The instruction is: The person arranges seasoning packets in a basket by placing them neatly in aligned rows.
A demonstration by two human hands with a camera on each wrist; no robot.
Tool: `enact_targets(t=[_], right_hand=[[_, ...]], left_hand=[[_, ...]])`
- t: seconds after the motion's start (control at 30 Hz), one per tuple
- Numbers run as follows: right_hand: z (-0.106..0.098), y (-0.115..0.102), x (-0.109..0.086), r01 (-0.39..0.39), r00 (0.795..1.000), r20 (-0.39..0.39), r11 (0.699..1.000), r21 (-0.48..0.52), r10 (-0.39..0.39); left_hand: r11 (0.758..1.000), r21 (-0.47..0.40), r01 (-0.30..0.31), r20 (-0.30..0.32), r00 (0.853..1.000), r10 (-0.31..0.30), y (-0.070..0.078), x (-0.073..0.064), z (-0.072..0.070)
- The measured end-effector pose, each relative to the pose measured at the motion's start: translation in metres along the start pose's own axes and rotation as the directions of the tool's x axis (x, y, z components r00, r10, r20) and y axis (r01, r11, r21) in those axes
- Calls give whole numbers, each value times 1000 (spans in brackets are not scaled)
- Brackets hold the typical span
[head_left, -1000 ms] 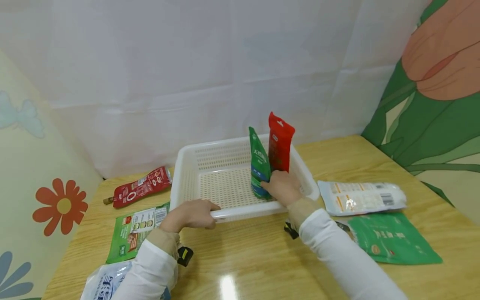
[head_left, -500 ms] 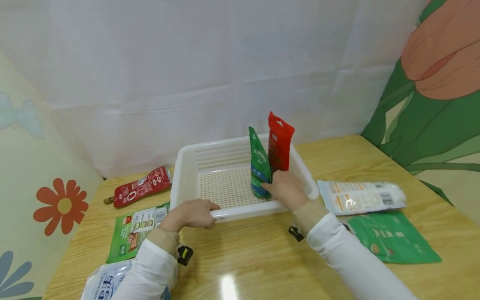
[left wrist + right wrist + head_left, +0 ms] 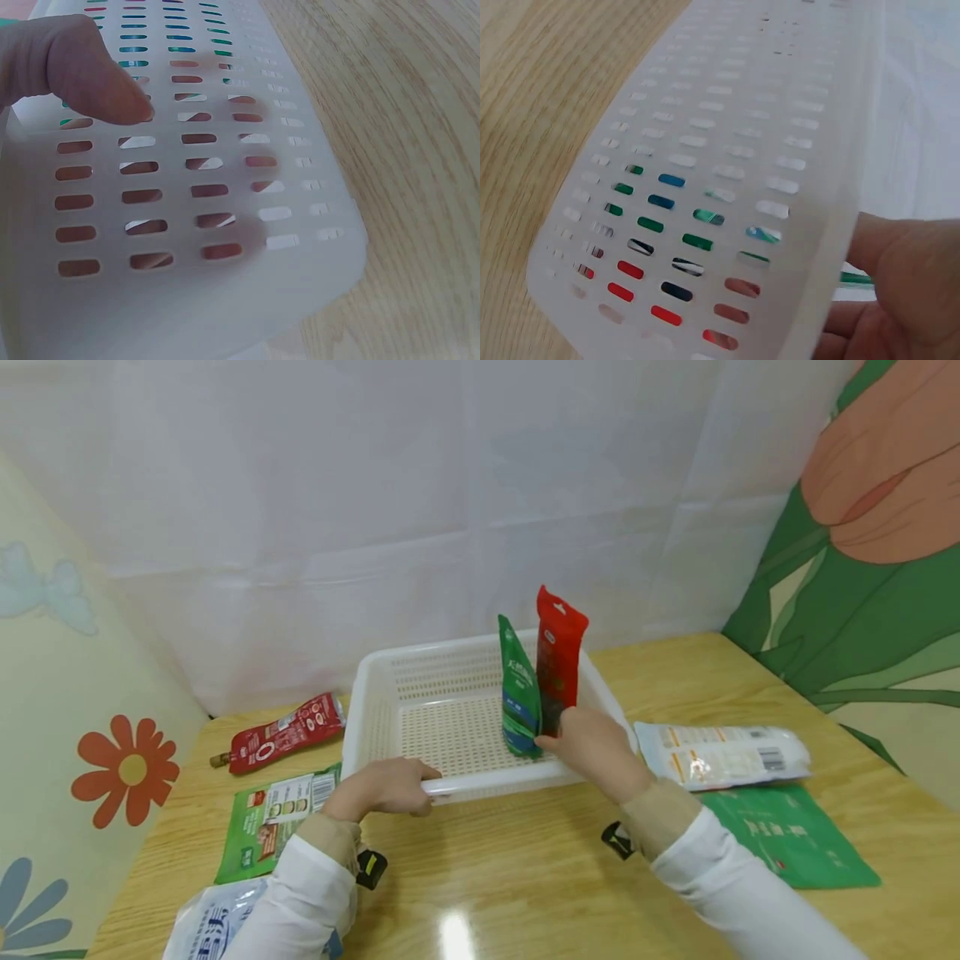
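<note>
Now basket (image 3: 495,783) is gripped by left hand (image 3: 390,783), near edge; green pouch (image 3: 519,689) best steadied; right hand (image 3: 597,749), grip can't be told

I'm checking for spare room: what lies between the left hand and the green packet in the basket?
Only the basket, its front rim and bare slotted floor, lies between the left hand and the green packet; the head view shows this.

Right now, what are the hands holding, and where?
Left hand grips the white rectangular plastic basket by its near rim; whether the right hand holds anything is unclear.
</note>
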State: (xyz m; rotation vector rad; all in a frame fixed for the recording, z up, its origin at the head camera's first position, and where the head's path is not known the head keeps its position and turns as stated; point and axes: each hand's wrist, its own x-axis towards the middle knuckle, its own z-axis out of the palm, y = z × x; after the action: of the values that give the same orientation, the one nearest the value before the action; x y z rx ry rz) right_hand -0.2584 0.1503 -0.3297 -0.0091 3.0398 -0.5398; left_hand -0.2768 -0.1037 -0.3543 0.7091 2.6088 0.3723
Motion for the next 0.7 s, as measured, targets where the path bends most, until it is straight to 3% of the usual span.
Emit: enact_targets(t=[0.23,0.43,0.53,0.7], right_hand=[[1,-5,-18,71,996,-53,997,6,-70],[4,-4,-33,173,973,-153,985,-10,-172],[6,0,-39,262,948,-187,965,-10,-259],[13,17,-42,429,882,-220,903,4,-418]], left_hand=[[1000,-21,4,-1,1000,-4,0,-1,0],[1000,-18,10,-7,1000,-10,-2,-2,2],[1000,-16,11,-7,1000,-11,-3,-2,2],[1000,-8,2,-8,1000,-2,0,2,1]])
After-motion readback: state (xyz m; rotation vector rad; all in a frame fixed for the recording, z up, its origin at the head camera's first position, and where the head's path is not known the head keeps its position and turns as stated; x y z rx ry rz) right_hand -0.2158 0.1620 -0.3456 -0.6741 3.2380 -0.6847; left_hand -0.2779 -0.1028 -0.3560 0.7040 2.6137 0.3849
